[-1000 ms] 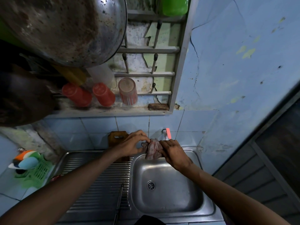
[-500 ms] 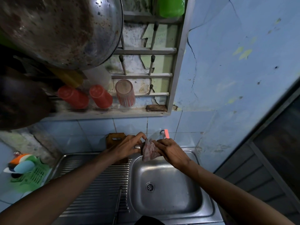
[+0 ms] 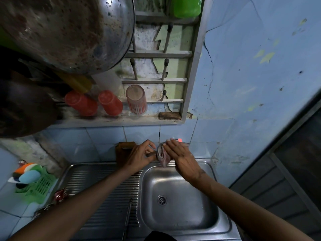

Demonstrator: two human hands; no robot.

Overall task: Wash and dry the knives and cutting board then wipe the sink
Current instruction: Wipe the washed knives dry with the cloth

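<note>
Over the back rim of the steel sink (image 3: pixel 184 211), my left hand (image 3: pixel 139 155) pinches the brown handle of a knife (image 3: pixel 153 154). My right hand (image 3: pixel 182 157) holds a reddish patterned cloth (image 3: pixel 163 160) folded around the blade, fingers laid over its top. The blade itself is hidden inside the cloth. A brown wooden cutting board (image 3: pixel 123 150) leans upright against the tiled wall just behind my left hand. A second long, thin knife (image 3: pixel 127 217) lies on the ribbed drainboard (image 3: pixel 104 185) near the front edge.
A tap with a red handle (image 3: pixel 179 140) sticks out of the wall behind the cloth. A green basket (image 3: pixel 40 185) with sponges sits left of the drainboard. Above hang a wall rack with red cups (image 3: pixel 110 102) and a large metal pan (image 3: pixel 66 32).
Both hands have shifted a little toward the wall with the knife and cloth. My right hand's fingers have stretched forward over the top of the cloth.
</note>
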